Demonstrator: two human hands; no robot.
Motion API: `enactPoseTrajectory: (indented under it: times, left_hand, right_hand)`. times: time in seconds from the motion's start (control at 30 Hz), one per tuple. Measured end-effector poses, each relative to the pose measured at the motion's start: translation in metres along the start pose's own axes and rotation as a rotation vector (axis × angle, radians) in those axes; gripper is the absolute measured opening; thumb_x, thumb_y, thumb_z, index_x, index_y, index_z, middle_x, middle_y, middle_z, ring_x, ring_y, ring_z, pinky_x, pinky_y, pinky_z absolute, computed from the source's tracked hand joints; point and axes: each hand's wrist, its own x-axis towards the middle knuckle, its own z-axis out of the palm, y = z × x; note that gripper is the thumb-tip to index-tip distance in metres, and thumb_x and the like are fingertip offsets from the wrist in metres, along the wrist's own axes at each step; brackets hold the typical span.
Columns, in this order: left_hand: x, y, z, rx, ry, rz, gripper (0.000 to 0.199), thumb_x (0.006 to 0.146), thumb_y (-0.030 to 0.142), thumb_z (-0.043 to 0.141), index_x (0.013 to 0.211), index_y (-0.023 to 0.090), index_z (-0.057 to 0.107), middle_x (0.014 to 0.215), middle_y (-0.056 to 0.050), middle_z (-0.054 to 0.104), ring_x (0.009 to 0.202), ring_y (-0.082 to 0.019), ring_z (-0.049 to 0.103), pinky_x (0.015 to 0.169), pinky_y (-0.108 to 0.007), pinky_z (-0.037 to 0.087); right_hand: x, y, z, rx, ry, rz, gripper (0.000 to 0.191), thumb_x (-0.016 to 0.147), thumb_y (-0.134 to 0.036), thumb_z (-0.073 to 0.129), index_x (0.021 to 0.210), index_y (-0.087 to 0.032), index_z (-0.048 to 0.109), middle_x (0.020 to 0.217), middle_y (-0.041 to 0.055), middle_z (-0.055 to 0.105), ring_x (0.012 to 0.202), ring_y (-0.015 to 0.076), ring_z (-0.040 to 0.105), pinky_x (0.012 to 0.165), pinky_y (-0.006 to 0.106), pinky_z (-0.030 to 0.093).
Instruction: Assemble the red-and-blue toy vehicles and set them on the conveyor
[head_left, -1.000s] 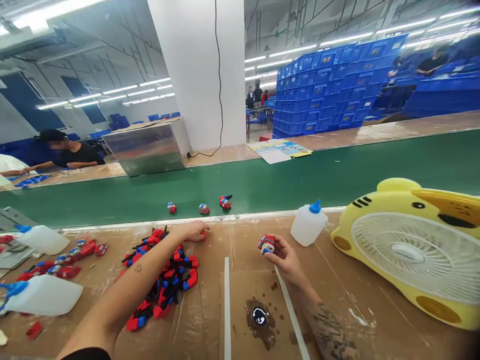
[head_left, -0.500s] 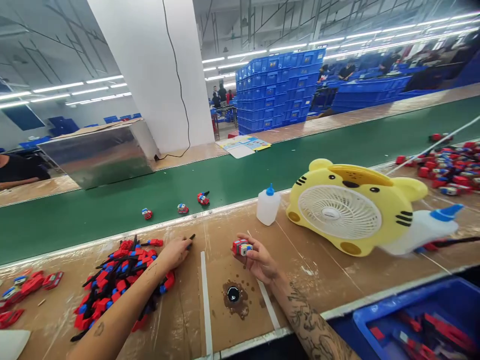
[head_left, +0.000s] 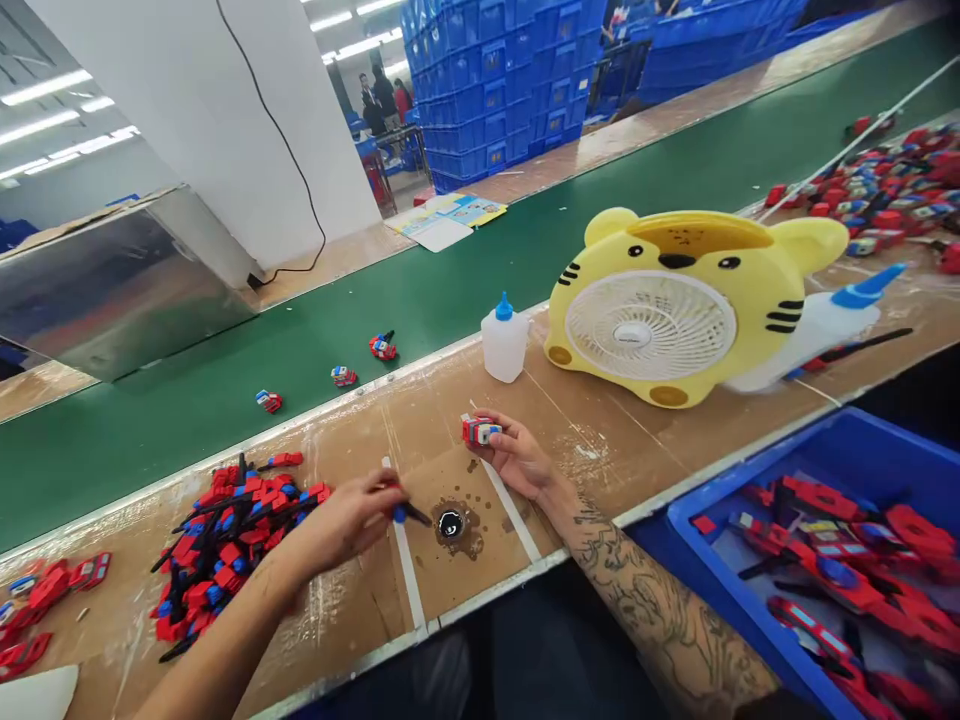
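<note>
My left hand (head_left: 358,520) pinches a small toy piece (head_left: 409,512) with a red end, a blue joint and a black rod. The rod's tip points at a small round pot of dark liquid (head_left: 451,525) and stays short of it. Behind the pot, my right hand (head_left: 517,458) has its fingers closed round a red, white and grey toy block (head_left: 480,431), held above the table. Left of my left hand lies a heap of red, blue and black toy pieces (head_left: 225,545), partly covered by my forearm.
A white squeeze bottle (head_left: 504,345) and a yellow tiger-faced fan (head_left: 679,315) stand behind my right hand. A green conveyor belt (head_left: 187,370) carries several small toys. At the right front is a blue bin (head_left: 686,515) of red parts. White tape strips (head_left: 409,580) flank the pot.
My left hand has moved right and nearer the pot with the black-rod piece. My right hand still holds the block. The view has tilted down, bringing more of the blue bin into sight.
</note>
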Motion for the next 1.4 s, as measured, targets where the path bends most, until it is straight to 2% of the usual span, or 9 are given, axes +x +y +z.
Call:
enactPoseTrajectory:
  times: [0.07,0.17,0.33,0.53,0.7,0.87,0.97,1.23,1.4]
  left_hand:
    - [-0.001,0.029,0.003,0.071,0.034,0.206,0.044,0.094,0.01,0.04,0.129,0.03,0.057,0.133,-0.009,0.055,0.115,-0.021,0.058,0.097,-0.031,0.048]
    - [0.002,0.054,0.006,0.186,0.09,0.384,0.042,0.095,0.01,0.041,0.127,0.03,0.059,0.133,-0.01,0.056,0.122,-0.025,0.053,0.102,-0.038,0.046]
    - [0.011,0.057,0.009,0.188,0.062,0.406,0.031,0.096,0.013,0.045,0.117,0.026,0.064,0.13,-0.013,0.058,0.119,-0.027,0.054,0.099,-0.04,0.048]
    - [0.01,0.052,0.01,0.119,0.023,0.38,0.039,0.093,0.009,0.046,0.125,0.027,0.061,0.135,-0.012,0.056,0.125,-0.027,0.05,0.104,-0.043,0.045]
    - [0.004,0.042,0.012,-0.221,0.121,0.209,0.043,0.093,0.01,0.049,0.13,0.03,0.059,0.134,-0.011,0.055,0.122,-0.024,0.053,0.102,-0.038,0.047]
    - [0.008,0.035,0.029,-0.894,0.564,-0.138,0.035,0.086,0.023,0.07,0.12,0.025,0.065,0.121,-0.011,0.066,0.116,-0.026,0.061,0.101,-0.04,0.049]
    - [0.014,0.035,0.036,-1.156,0.706,-0.283,0.04,0.079,0.025,0.078,0.118,0.022,0.067,0.118,-0.011,0.07,0.112,-0.027,0.065,0.102,-0.043,0.049]
    - [0.029,0.032,0.039,-1.318,0.74,-0.352,0.045,0.077,0.031,0.08,0.118,0.016,0.069,0.119,-0.013,0.07,0.111,-0.028,0.066,0.102,-0.042,0.05]
    - [0.051,0.042,0.039,-1.338,0.943,-0.408,0.056,0.077,0.035,0.078,0.127,0.017,0.06,0.13,-0.014,0.063,0.124,-0.028,0.058,0.107,-0.04,0.047]
  right_hand:
    - [0.001,0.0,0.0,-0.017,0.015,-0.008,0.049,0.065,-0.025,0.088,0.109,-0.022,0.068,0.103,0.0032,0.074,0.095,0.0182,0.069,0.098,0.039,0.051]
    - [0.001,0.001,0.001,-0.017,0.014,0.004,0.05,0.065,-0.024,0.088,0.11,-0.021,0.067,0.103,0.0038,0.073,0.096,0.0177,0.069,0.097,0.037,0.051]
    - [0.001,0.002,0.0,0.008,0.018,0.019,0.049,0.065,-0.022,0.087,0.11,-0.02,0.067,0.102,0.004,0.073,0.094,0.0176,0.068,0.095,0.037,0.052]
    - [-0.001,0.0,0.001,-0.003,0.043,0.016,0.051,0.064,-0.022,0.087,0.11,-0.021,0.067,0.1,0.004,0.073,0.093,0.0176,0.067,0.09,0.035,0.052]
    - [-0.01,0.003,0.01,-0.131,-0.03,-0.02,0.064,0.058,-0.023,0.091,0.116,-0.022,0.065,0.106,0.0041,0.07,0.091,0.017,0.066,0.082,0.029,0.052]
    - [-0.018,0.005,0.025,-0.421,-0.182,-0.045,0.068,0.06,-0.017,0.09,0.121,-0.023,0.061,0.114,0.0061,0.067,0.104,0.0203,0.065,0.094,0.035,0.05]
    - [-0.018,0.006,0.032,-0.54,-0.217,-0.092,0.066,0.065,-0.02,0.088,0.124,-0.023,0.059,0.117,0.0075,0.066,0.108,0.0221,0.064,0.099,0.039,0.048]
    - [-0.013,-0.002,0.053,-1.085,-0.201,-0.253,0.063,0.069,-0.026,0.086,0.126,-0.031,0.06,0.119,0.0032,0.067,0.104,0.0237,0.063,0.098,0.039,0.049]
    - [0.005,-0.001,0.078,-1.223,-0.255,-0.467,0.056,0.08,-0.025,0.076,0.132,-0.032,0.056,0.119,0.0056,0.066,0.103,0.025,0.063,0.092,0.04,0.052]
